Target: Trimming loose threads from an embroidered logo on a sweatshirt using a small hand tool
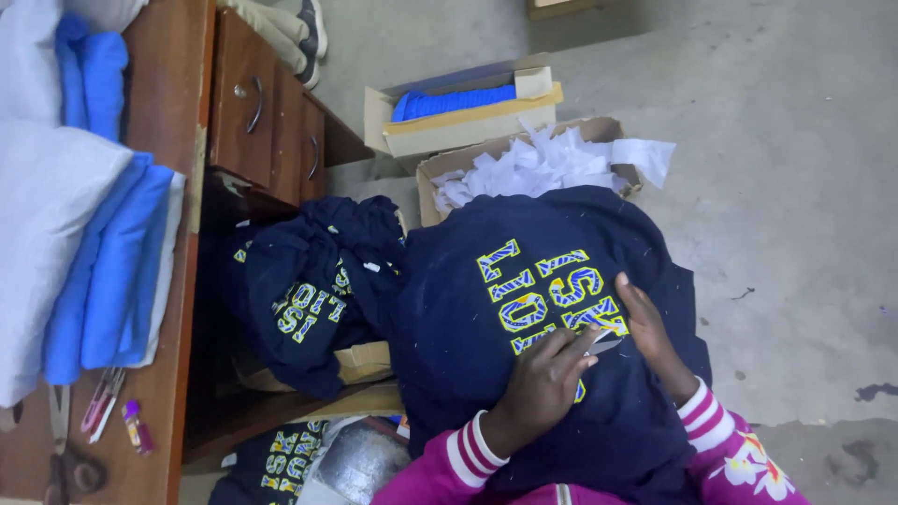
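the grey concrete floor (795, 187) is bare and wide at the right, while the brown wooden tabletop (164, 84) edge closes the left side. an open cardboard box with blue cloth (463, 108) and a second cardboard box of white paper scraps (538, 164) stand behind the dark navy sweatshirt with yellow and blue letters (505, 281), which lies spread on the person's lap. the left hand (543, 383) has its fingers (571, 341) curled together on a small grey tool, too small to tell, over the letters. the right hand (650, 332) lies flat with fingers stretched, pressing the cloth beside it.
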